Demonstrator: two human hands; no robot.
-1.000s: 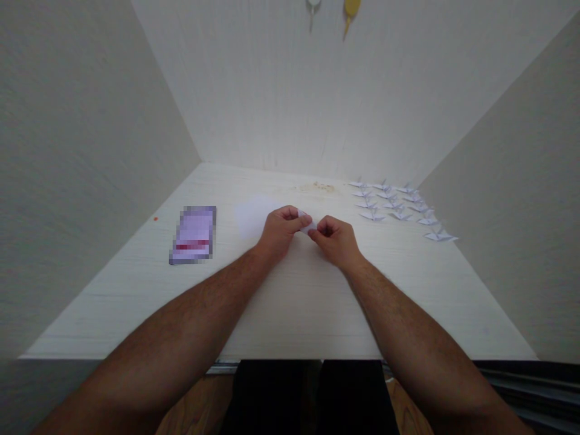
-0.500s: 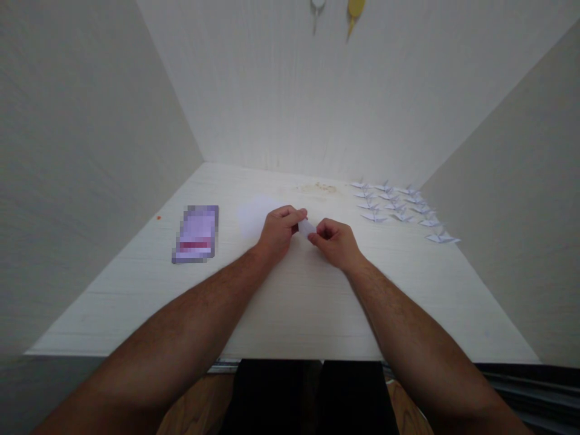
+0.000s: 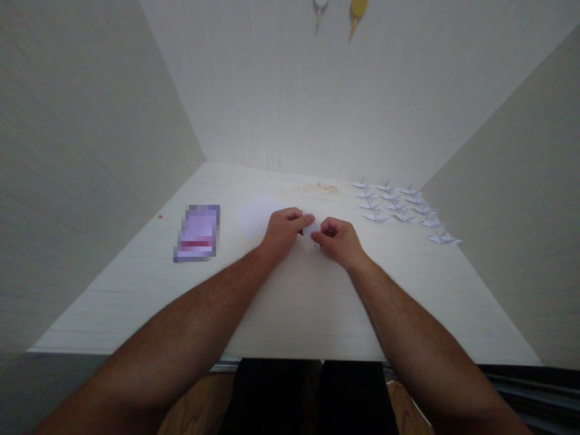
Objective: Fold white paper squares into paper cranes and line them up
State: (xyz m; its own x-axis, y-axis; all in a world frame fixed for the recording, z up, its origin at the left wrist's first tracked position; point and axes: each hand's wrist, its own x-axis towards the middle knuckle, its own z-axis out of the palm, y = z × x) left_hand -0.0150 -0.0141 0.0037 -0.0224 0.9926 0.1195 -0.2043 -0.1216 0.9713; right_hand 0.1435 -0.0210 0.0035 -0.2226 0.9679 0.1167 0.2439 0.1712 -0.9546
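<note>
A small folded piece of white paper [image 3: 311, 228] sits between both my hands above the middle of the pale table [image 3: 294, 302]. My left hand [image 3: 283, 232] pinches its left end with thumb and fingers curled. My right hand [image 3: 339, 240] pinches its right end, fingers closed round it. Most of the paper is hidden by my fingertips. A faint sheet of white paper [image 3: 256, 215] lies flat on the table just behind my left hand.
Several small folded paper cranes [image 3: 399, 208] stand in rows at the back right of the table. A purple pack [image 3: 198, 232] lies flat at the left. Walls close in the table on three sides. Two small objects [image 3: 339, 9] hang on the back wall.
My hands have drawn closer together around the folded paper, and the paper shows less between the fingertips. The view has shifted slightly.
</note>
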